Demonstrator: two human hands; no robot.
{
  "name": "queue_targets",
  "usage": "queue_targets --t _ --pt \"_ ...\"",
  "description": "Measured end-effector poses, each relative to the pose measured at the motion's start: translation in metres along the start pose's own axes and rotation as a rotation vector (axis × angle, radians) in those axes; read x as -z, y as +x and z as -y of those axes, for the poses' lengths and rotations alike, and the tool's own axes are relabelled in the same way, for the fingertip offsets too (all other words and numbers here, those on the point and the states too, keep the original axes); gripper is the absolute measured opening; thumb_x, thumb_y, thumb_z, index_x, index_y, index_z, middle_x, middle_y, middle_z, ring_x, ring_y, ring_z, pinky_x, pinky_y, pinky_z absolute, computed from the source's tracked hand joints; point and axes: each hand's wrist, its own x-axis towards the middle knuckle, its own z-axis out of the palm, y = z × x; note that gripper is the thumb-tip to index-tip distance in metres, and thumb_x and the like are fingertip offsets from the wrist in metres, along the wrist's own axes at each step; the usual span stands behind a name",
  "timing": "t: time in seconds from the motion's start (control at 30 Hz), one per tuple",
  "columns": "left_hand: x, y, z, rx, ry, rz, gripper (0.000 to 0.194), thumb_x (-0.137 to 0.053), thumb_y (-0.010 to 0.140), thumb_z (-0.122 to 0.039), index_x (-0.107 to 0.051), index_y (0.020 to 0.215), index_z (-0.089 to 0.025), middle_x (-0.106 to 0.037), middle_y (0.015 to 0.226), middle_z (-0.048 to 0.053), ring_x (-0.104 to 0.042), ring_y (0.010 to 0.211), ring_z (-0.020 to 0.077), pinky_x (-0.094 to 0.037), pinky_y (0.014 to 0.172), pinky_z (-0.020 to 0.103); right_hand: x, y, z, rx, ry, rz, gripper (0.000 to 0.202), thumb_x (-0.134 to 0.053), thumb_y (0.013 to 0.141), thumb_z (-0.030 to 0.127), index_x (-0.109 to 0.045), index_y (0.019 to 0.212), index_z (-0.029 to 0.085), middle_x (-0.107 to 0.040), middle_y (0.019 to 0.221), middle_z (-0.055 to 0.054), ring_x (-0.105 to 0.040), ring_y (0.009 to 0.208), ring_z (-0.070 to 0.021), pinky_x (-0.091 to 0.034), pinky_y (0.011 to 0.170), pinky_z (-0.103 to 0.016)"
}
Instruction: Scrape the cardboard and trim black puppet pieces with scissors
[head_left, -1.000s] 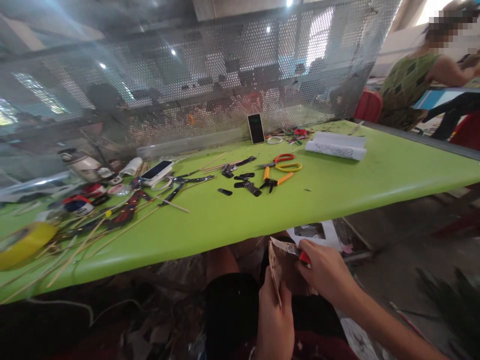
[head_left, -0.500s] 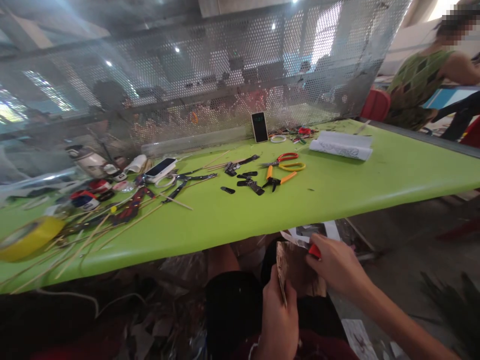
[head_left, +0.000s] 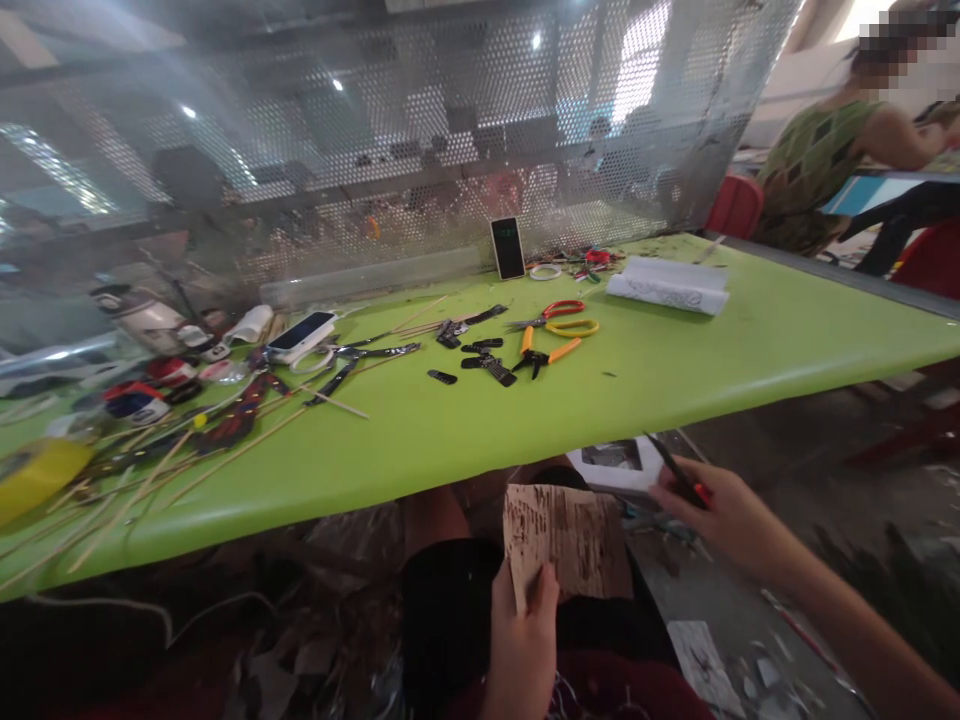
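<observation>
My left hand (head_left: 525, 625) grips the lower left edge of a thin brown sheet (head_left: 581, 535), with the thumb across its face. Dark scratched streaks cover the sheet, which looks like bark or torn cardboard. It is held over my lap, below the table's front edge. Off to the right, my right hand (head_left: 724, 515) is closed around a knife (head_left: 681, 474) with red on its handle. The knife's dark, narrow end points up and left, apart from the sheet.
On the green table (head_left: 360, 450) lie red-and-yellow-handled scissors (head_left: 566, 322), orange-handled pliers (head_left: 544, 355), black strips (head_left: 487, 368), thin sticks and yellow tape (head_left: 41, 480). A phone (head_left: 508, 248) stands by the perforated screen. Another person (head_left: 817, 150) sits at right. Scraps litter the floor.
My right hand has moved right with the knife, away from the sheet. The sheet has turned so its streaked face shows more. The view has shifted slightly.
</observation>
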Motion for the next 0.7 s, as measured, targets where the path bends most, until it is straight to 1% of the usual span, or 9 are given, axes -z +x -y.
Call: queue_targets --t 0.03,0.1,0.2,0.23,0.33,0.43,0.53,0.6,0.7 --pt "-0.001 -0.002 -0.001 -0.010 0.010 0.008 0.029 -0.075 0.064 -0.032 -0.070 0.088 -0.015 -0.072 0.095 0.011 -0.067 0.098 0.0287 -0.055 0.083 0.030 -0.010 -0.002 0.011 0.012 0.063 0.092 0.022 -0.057 0.086 0.034 -0.051 0.069 0.021 -0.055 0.060 0.001 -0.052 0.056 -0.0133 -0.042 0.053 -0.024" --pt "-0.002 -0.007 -0.002 -0.049 0.021 0.008 0.027 -0.072 0.069 -0.032 -0.070 0.090 -0.015 -0.072 0.097 0.012 -0.067 0.098 0.0279 -0.055 0.084 0.030 -0.028 -0.003 0.030 0.044 0.056 0.151 0.018 -0.056 0.087 0.036 -0.051 0.079 0.020 -0.056 0.067 0.000 -0.051 0.059 -0.0140 -0.042 0.057 -0.025" --pt "-0.004 -0.011 -0.002 -0.092 0.033 -0.017 0.026 -0.068 0.073 -0.032 -0.070 0.092 -0.015 -0.072 0.099 0.012 -0.067 0.099 0.0271 -0.055 0.084 0.030 -0.041 -0.002 0.043 0.140 -0.010 0.189 0.007 -0.054 0.087 0.026 -0.052 0.087 0.019 -0.059 0.080 -0.002 -0.054 0.067 -0.0155 -0.042 0.062 -0.027" --pt "-0.003 -0.011 -0.002 -0.094 0.038 -0.022 0.026 -0.068 0.073 -0.031 -0.070 0.093 -0.015 -0.072 0.098 0.011 -0.067 0.098 0.0270 -0.055 0.084 0.030 -0.043 -0.001 0.044 0.173 -0.030 0.213 0.004 -0.053 0.086 0.020 -0.052 0.089 0.019 -0.060 0.085 -0.003 -0.056 0.071 -0.0161 -0.042 0.065 -0.027" --pt "-0.002 -0.007 0.003 -0.078 0.048 0.002 0.028 -0.069 0.073 -0.030 -0.070 0.095 -0.014 -0.071 0.096 0.012 -0.067 0.096 0.0274 -0.056 0.081 0.030 -0.044 0.003 0.042 0.241 -0.147 0.277 0.016 -0.053 0.078 0.008 -0.053 0.090 0.019 -0.062 0.090 -0.004 -0.060 0.077 -0.0187 -0.042 0.066 -0.028" --pt "-0.003 -0.004 0.010 -0.072 0.065 0.045 0.029 -0.070 0.073 -0.031 -0.069 0.095 -0.013 -0.070 0.100 0.014 -0.066 0.097 0.0292 -0.056 0.083 0.032 -0.044 0.007 0.040 0.289 -0.295 0.284 0.014 -0.056 0.075 0.007 -0.053 0.083 0.018 -0.062 0.084 -0.004 -0.062 0.072 -0.0208 -0.039 0.061 -0.029" --pt "-0.008 -0.003 0.015 -0.086 0.018 0.103 0.032 -0.068 0.076 -0.035 -0.068 0.098 -0.011 -0.068 0.105 0.016 -0.064 0.101 0.0298 -0.055 0.085 0.033 -0.042 0.009 0.037 0.342 -0.320 0.264 0.014 -0.058 0.074 0.006 -0.052 0.079 0.018 -0.062 0.082 -0.003 -0.062 0.071 -0.0201 -0.039 0.060 -0.028" --pt "-0.012 -0.004 0.018 -0.043 -0.075 0.138 0.043 -0.067 0.077 -0.040 -0.064 0.107 -0.010 -0.066 0.110 0.018 -0.065 0.099 0.0298 -0.058 0.076 0.031 -0.041 0.009 0.033 0.367 -0.312 0.243 0.016 -0.060 0.073 0.006 -0.052 0.080 0.018 -0.062 0.082 -0.002 -0.062 0.070 -0.0192 -0.040 0.060 -0.028" --pt "-0.017 -0.005 0.019 0.076 -0.190 0.208 0.060 -0.071 0.072 -0.048 -0.059 0.115 -0.009 -0.061 0.118 0.021 -0.067 0.095 0.0313 -0.060 0.063 0.030 -0.039 0.005 0.027 0.427 -0.361 0.213 0.020 -0.064 0.071 0.007 -0.051 0.079 0.018 -0.063 0.082 -0.003 -0.063 0.069 -0.0200 -0.041 0.058 -0.028"
